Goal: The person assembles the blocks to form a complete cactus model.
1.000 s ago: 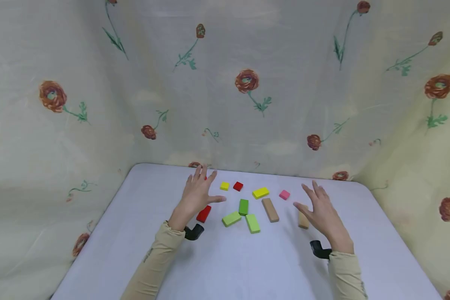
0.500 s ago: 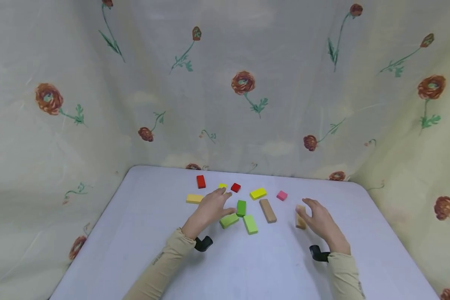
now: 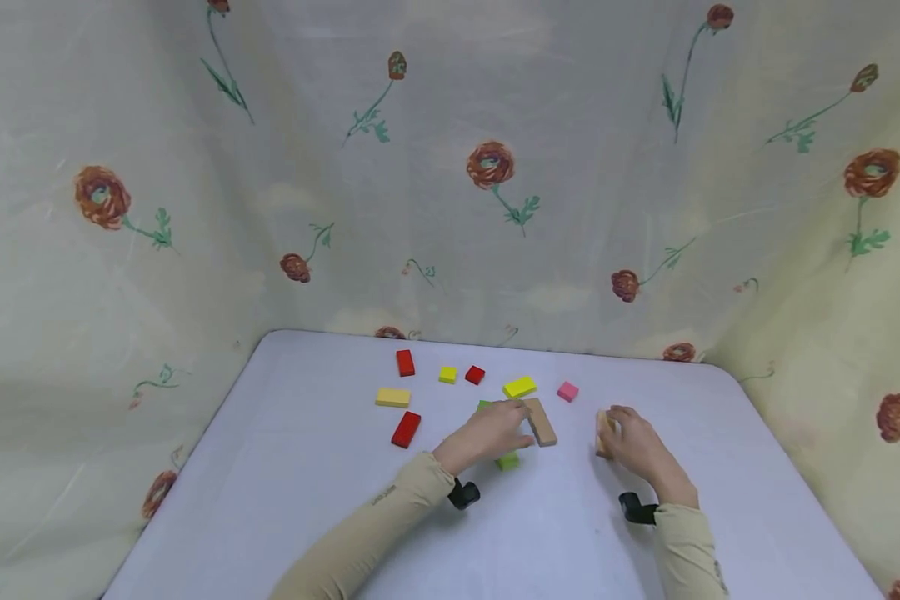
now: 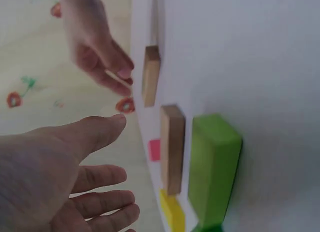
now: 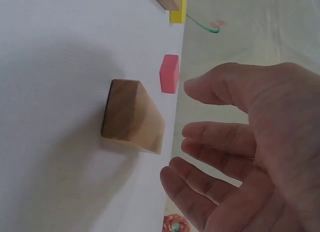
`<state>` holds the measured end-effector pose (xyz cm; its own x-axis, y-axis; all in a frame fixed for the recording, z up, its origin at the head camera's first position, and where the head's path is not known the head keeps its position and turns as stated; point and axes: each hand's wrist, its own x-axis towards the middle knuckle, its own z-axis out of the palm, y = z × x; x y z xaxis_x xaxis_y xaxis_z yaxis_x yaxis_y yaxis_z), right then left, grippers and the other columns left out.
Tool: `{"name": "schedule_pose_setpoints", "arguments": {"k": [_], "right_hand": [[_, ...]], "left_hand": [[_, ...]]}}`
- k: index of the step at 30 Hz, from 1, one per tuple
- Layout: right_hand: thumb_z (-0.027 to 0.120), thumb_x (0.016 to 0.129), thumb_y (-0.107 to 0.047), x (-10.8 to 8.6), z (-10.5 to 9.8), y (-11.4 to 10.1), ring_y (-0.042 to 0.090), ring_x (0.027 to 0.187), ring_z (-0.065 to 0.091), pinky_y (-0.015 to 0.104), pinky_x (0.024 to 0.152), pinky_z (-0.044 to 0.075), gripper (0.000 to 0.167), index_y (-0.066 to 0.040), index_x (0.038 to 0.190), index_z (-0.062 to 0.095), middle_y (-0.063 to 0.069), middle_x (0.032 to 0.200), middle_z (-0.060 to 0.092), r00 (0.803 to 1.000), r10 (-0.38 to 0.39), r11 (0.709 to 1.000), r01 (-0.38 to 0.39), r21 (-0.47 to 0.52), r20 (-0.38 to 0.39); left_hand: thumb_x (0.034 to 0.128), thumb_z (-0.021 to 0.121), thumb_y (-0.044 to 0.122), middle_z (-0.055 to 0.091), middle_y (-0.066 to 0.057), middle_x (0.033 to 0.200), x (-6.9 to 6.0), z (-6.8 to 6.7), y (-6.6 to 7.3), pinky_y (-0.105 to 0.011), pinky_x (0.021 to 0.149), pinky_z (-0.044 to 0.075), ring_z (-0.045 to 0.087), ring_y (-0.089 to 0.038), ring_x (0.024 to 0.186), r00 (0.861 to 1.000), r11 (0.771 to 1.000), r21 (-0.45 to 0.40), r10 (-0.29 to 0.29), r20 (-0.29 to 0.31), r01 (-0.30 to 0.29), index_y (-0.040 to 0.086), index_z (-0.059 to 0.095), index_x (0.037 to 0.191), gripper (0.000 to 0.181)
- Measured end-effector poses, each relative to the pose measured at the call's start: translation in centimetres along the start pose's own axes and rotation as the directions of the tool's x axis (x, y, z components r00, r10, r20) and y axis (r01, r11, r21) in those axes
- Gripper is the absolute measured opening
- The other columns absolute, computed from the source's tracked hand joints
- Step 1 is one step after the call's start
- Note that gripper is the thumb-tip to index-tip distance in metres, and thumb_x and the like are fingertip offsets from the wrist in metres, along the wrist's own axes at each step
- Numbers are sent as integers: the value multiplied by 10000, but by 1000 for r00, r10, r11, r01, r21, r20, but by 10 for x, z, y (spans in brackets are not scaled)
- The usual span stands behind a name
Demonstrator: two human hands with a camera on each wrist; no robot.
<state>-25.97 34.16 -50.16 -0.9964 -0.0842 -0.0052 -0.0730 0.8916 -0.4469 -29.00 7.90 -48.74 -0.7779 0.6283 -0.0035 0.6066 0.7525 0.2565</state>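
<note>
My left hand (image 3: 487, 432) hovers over the green blocks, its fingertips by the brown wooden block (image 3: 542, 423). In the left wrist view its thumb and fingers are extended and apart, with nothing between them. Beneath it a light green block (image 3: 507, 462) shows partly; other green blocks are mostly hidden. My right hand (image 3: 642, 450) is above a light wooden block (image 3: 602, 435) on the right. In the right wrist view, its loosely bent fingers and thumb stand apart from that wooden block (image 5: 132, 115), with a pink block (image 5: 170, 74) farther off.
Around the hands on the white table (image 3: 285, 500) lie a yellow block (image 3: 521, 387), a small yellow block (image 3: 447, 375), a small red block (image 3: 475, 375), red blocks (image 3: 407, 430) and a pale yellow block (image 3: 393, 397). Flowered cloth (image 3: 435, 208) rises behind the table.
My left hand has swung rightward and down from the left-side blocks to above the green ones. My right hand has lowered toward the light wooden block, its fingers drawing in.
</note>
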Motion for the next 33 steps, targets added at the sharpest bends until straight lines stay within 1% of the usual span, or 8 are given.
{"name": "schedule_pose_setpoints", "arguments": {"k": [3, 7, 12, 16, 21, 25, 29, 33], "right_hand": [[566, 923, -155, -1, 2, 3, 506, 1223, 456, 586, 988, 408, 496, 182, 1276, 478, 369, 1376, 410, 1000, -1, 1000, 2, -4, 4], [581, 885, -137, 2, 7, 4, 453, 1137, 520, 547, 937, 450, 489, 197, 1233, 505, 377, 1334, 446, 1000, -8, 1000, 8, -17, 3], [598, 866, -120, 2, 11, 7, 417, 1063, 554, 522, 897, 467, 451, 178, 1200, 546, 372, 1292, 485, 1000, -18, 999, 17, -45, -16], [604, 856, -106, 2, 12, 7, 445, 1105, 541, 541, 926, 455, 446, 176, 1198, 549, 368, 1302, 479, 1000, -22, 999, 21, -43, -16], [629, 829, -86, 2, 11, 5, 470, 1162, 517, 550, 964, 436, 440, 186, 1168, 558, 372, 1330, 469, 999, -36, 999, 36, -20, 7], [628, 830, -90, 2, 11, 7, 483, 1209, 486, 558, 989, 418, 460, 190, 1186, 548, 365, 1355, 455, 999, -33, 999, 34, -15, 24], [630, 827, -97, 1, 11, 9, 479, 1205, 488, 553, 979, 426, 488, 192, 1208, 534, 360, 1359, 453, 999, -44, 999, 45, -17, 27], [633, 819, -90, 1, 10, 9, 466, 1198, 492, 551, 976, 429, 516, 195, 1233, 515, 357, 1370, 442, 999, -45, 999, 46, -6, 30]], "left_hand": [[923, 640, 377, 594, -1, 1287, 12, 10, 10, -320, 1056, 414, 566, -139, 1174, 999, 998, 48, 49, -8, -48, 150, 659, 1204, 362], [923, 647, 342, 607, 51, 1179, 21, 17, 15, -343, 1067, 394, 559, -98, 1110, 999, 997, 58, 48, -25, -47, 190, 715, 1098, 242], [945, 618, 285, 621, 77, 1127, 29, 22, 19, -292, 1011, 417, 532, -65, 1070, 999, 999, 19, 43, -24, -43, 224, 732, 1117, 216], [956, 587, 238, 619, 79, 1087, 34, 25, 19, -221, 942, 433, 516, -44, 992, 999, 999, -35, 28, -25, -29, 220, 741, 1107, 216], [957, 596, 210, 609, 75, 1021, 37, 28, 17, -136, 828, 439, 480, -22, 885, 999, 995, -93, 22, -24, -24, 187, 751, 1086, 203], [950, 609, 185, 614, 81, 1016, 38, 28, 17, -131, 837, 438, 479, -17, 888, 1000, 995, -96, 20, -21, -22, 195, 747, 1094, 200], [922, 636, 129, 655, 114, 1027, 40, 29, 16, -148, 867, 446, 500, 0, 897, 999, 989, -150, 2, -35, -7, 200, 758, 1061, 199], [896, 656, 99, 705, 133, 1025, 43, 28, 15, -159, 843, 456, 527, 11, 874, 999, 977, -212, -25, -46, 15, 193, 781, 982, 179]]}}
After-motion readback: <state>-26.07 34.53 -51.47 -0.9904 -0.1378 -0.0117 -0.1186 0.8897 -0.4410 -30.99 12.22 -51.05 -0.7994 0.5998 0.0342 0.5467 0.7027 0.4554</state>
